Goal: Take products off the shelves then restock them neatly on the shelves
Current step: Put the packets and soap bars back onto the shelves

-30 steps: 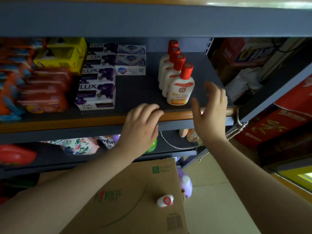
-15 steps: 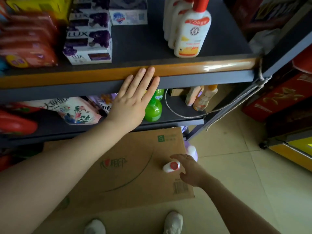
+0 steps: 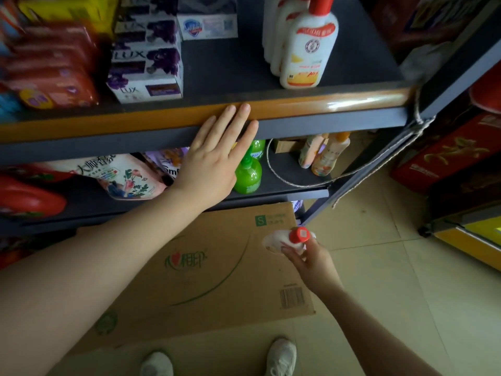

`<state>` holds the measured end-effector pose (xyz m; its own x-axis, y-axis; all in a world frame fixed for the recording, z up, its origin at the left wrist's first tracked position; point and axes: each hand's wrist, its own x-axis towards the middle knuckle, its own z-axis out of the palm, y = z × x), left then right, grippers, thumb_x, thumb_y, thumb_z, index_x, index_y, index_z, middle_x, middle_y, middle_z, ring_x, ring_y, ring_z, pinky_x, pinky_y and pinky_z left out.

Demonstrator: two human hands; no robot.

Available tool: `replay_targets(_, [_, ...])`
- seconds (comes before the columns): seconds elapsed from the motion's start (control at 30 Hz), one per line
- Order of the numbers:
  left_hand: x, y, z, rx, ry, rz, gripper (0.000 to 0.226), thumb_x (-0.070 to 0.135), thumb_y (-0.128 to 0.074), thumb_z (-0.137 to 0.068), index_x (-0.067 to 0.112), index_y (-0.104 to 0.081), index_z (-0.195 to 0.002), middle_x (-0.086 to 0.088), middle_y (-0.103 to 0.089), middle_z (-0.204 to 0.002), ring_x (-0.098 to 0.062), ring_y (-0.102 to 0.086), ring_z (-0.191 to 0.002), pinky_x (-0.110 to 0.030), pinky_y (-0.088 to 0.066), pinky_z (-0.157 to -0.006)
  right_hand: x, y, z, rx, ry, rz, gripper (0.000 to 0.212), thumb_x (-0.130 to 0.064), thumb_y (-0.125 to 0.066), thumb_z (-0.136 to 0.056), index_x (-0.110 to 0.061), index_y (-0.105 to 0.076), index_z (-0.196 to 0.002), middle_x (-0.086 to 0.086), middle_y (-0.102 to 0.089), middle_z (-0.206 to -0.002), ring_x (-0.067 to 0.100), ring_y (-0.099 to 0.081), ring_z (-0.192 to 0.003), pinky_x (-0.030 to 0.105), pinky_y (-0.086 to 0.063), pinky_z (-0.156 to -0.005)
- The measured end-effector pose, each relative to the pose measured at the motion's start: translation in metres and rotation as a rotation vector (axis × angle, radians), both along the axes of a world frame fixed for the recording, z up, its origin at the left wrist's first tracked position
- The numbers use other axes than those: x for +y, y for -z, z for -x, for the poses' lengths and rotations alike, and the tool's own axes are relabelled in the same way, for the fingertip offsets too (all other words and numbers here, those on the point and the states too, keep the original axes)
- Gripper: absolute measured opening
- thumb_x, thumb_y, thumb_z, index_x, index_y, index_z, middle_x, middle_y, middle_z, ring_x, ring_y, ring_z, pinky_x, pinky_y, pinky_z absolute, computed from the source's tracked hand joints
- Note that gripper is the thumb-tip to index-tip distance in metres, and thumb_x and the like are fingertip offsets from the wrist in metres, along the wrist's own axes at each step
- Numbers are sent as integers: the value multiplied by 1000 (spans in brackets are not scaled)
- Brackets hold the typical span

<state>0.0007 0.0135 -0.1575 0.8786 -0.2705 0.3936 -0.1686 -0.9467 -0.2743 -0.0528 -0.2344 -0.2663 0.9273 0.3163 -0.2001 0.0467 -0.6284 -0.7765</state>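
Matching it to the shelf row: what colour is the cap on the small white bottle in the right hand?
Red, on the small white bottle, seen in the head view.

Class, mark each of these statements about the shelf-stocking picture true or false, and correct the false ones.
1. The right hand holds a white bottle with a red cap. True.
2. The left hand grips a green bottle. False: it lies flat on the shelf edge, in front of the green bottle.
3. A cardboard box sits on the floor. True.
4. The upper shelf holds only bottles. False: Lux soap boxes stand there too.
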Motion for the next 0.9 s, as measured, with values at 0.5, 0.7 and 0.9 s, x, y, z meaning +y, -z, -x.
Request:
replay_targets(0.5, [-18, -51, -34, -55, -105, 61, 44, 16, -41, -74, 15, -47, -118, -5, -63, -88, -28, -59, -73, -38, -34, -75, 26, -228, -134, -503, -10, -307, 26, -12, -63, -88, -21, -50, -108, 2, -61, -104, 14, -58, -95, 8, -42, -79])
replay_targets(0.7, [-26, -44, -30, -118, -158, 139, 41, 10, -49, -74, 18, -52, -114, -3, -64, -90, -28, -60, -76, -36, -32, -77, 33, -226, -180, -435, -167, -204, 25, -17, -67, -84, -19, -54, -105, 8, -61, -101, 24, -57, -94, 36, -49, -82])
replay_targets(0.9, [-37, -52, -32, -60, -205, 281, 30, 22, -63, -73, 14, -65, -102, -4, -66, -85, -28, -62, -73, -37, -31, -76, 37, -210, -196, -401, -177, -143, 34, -21, -72, -80, -21, -51, -106, 4, -58, -100, 22, -58, -89, 41, -50, -81])
